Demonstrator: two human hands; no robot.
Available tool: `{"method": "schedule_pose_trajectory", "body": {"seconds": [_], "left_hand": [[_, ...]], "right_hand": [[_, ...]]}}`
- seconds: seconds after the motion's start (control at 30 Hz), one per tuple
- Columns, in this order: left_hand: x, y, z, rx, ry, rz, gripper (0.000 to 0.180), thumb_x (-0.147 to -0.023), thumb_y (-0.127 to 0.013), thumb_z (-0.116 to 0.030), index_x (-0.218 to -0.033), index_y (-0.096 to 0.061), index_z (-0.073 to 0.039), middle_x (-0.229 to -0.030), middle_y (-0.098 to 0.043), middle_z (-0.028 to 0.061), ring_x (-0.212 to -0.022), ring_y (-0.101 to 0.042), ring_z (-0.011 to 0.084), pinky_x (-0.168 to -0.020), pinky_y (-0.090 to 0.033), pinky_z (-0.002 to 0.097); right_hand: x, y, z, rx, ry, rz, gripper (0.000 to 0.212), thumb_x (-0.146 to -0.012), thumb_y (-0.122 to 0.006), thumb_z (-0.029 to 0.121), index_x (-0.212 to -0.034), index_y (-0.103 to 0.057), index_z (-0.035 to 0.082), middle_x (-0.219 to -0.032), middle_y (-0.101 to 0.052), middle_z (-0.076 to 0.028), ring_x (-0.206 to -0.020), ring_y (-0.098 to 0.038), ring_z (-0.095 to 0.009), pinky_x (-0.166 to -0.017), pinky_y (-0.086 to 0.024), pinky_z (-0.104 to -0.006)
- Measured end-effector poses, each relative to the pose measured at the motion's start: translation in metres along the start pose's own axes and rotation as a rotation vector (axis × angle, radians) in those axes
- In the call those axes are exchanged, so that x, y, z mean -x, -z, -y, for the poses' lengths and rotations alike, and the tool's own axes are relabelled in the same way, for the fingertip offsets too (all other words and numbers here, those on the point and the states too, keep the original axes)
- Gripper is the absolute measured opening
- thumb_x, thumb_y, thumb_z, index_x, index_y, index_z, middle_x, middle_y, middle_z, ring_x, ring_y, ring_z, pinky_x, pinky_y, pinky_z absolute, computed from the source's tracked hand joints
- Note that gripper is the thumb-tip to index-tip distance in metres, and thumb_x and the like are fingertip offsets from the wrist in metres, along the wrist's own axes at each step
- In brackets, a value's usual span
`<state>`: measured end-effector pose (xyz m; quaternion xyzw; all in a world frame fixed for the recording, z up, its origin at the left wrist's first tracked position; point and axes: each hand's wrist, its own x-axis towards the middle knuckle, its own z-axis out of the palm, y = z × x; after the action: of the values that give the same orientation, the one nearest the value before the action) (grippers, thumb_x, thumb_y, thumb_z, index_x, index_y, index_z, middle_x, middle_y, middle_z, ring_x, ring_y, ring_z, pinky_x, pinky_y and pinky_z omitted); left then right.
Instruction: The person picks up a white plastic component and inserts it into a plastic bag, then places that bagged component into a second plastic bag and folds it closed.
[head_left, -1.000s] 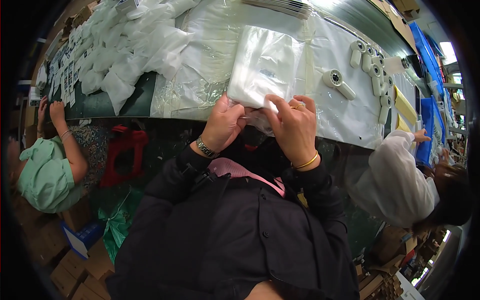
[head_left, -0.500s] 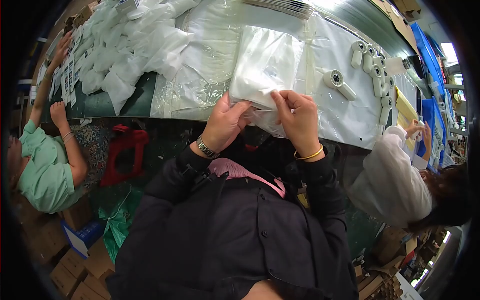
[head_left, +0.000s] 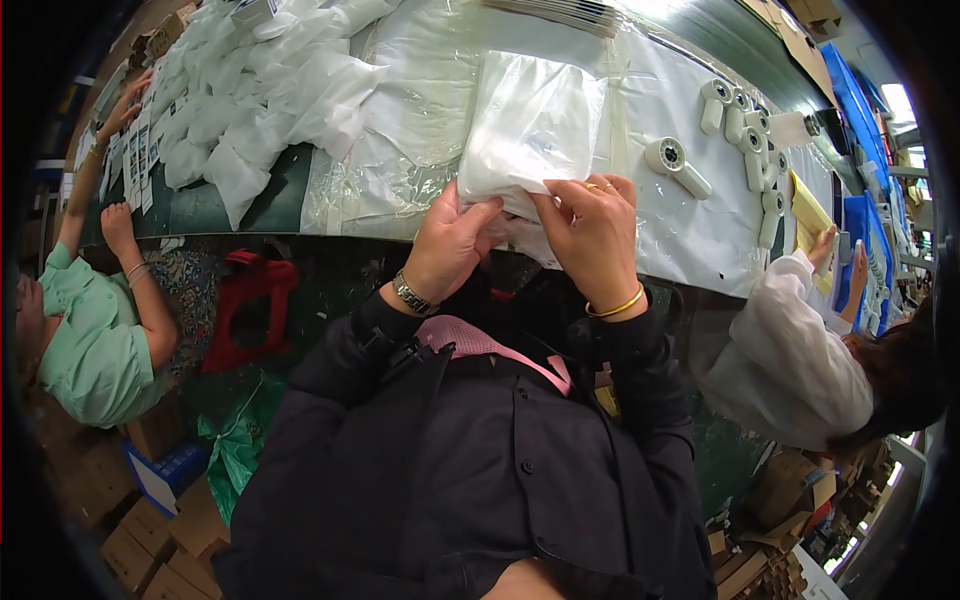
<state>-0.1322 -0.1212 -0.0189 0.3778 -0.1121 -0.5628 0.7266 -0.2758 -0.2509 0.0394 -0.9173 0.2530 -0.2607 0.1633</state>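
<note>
A stack of whitish, see-through plastic bags (head_left: 535,115) lies at the near edge of the table, its near end hanging loosely over the edge. My left hand (head_left: 445,245) is closed on the left corner of this end, thumb on top and the other fingers partly hidden underneath. At the right corner, my right hand (head_left: 597,235) pinches the top bag's edge between thumb and fingers. Between the two hands the film is crumpled and slightly raised.
Right of the bags lie several white handheld fans (head_left: 678,168). A heap of filled white bags (head_left: 270,90) covers the left of the table. Co-workers sit on both sides, one in a green shirt (head_left: 100,340), one in a pale top (head_left: 790,350). A red stool (head_left: 248,310) stands below.
My right hand has shifted slightly left, its fingers drawing the bag's near edge with it. My left hand stays in place. The right co-worker's hands have moved apart.
</note>
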Motion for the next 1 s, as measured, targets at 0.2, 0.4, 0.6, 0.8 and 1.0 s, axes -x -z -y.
{"method": "schedule_pose_trajectory", "body": {"seconds": [0.2, 0.4, 0.6, 0.8, 1.0], "left_hand": [[0.0, 0.003, 0.001, -0.007, -0.03, 0.037, 0.037, -0.114, -0.056, -0.011, -0.149, -0.049, -0.005, -0.137, -0.067, 0.0103, -0.118, -0.07, 0.0209, -0.097, -0.061, 0.0403], [-0.001, -0.002, 0.002, -0.05, -0.02, -0.013, 0.037, -0.113, -0.058, -0.012, -0.149, -0.049, -0.006, -0.133, -0.068, 0.0096, -0.116, -0.071, 0.0197, -0.095, -0.062, 0.0391], [0.003, -0.01, 0.002, -0.036, -0.042, -0.066, 0.037, -0.114, -0.059, -0.015, -0.148, -0.051, -0.006, -0.133, -0.068, 0.0092, -0.115, -0.071, 0.0185, -0.093, -0.062, 0.0374], [0.002, -0.014, 0.002, -0.067, -0.04, -0.096, 0.035, -0.114, -0.058, -0.015, -0.147, -0.052, -0.004, -0.131, -0.07, 0.0091, -0.113, -0.072, 0.0184, -0.092, -0.062, 0.0375], [-0.004, -0.011, -0.004, -0.061, -0.048, -0.13, 0.033, -0.116, -0.056, -0.02, -0.145, -0.055, -0.004, -0.129, -0.07, 0.0083, -0.108, -0.074, 0.0189, -0.09, -0.062, 0.038]], "right_hand": [[-0.007, 0.006, 0.011, 0.135, 0.158, -0.094, 0.025, -0.082, -0.077, 0.013, -0.106, -0.079, 0.013, -0.097, -0.077, -0.002, -0.095, -0.071, -0.025, -0.103, -0.043, -0.0432], [-0.006, -0.004, -0.005, 0.096, 0.144, 0.012, 0.032, -0.083, -0.074, 0.012, -0.115, -0.076, 0.013, -0.108, -0.08, -0.005, -0.102, -0.073, -0.025, -0.108, -0.043, -0.0447], [-0.007, -0.004, -0.003, 0.118, 0.157, 0.037, 0.036, -0.082, -0.07, 0.006, -0.117, -0.076, 0.013, -0.106, -0.08, -0.007, -0.099, -0.074, -0.026, -0.108, -0.046, -0.0436], [-0.011, -0.003, -0.008, 0.006, 0.06, 0.049, 0.036, -0.08, -0.069, 0.004, -0.114, -0.077, 0.011, -0.103, -0.08, -0.01, -0.096, -0.074, -0.028, -0.104, -0.049, -0.0424], [-0.02, -0.013, -0.008, 0.064, 0.14, 0.018, 0.037, -0.078, -0.07, 0.004, -0.114, -0.078, 0.011, -0.1, -0.081, -0.01, -0.093, -0.075, -0.029, -0.101, -0.051, -0.0434]]}}
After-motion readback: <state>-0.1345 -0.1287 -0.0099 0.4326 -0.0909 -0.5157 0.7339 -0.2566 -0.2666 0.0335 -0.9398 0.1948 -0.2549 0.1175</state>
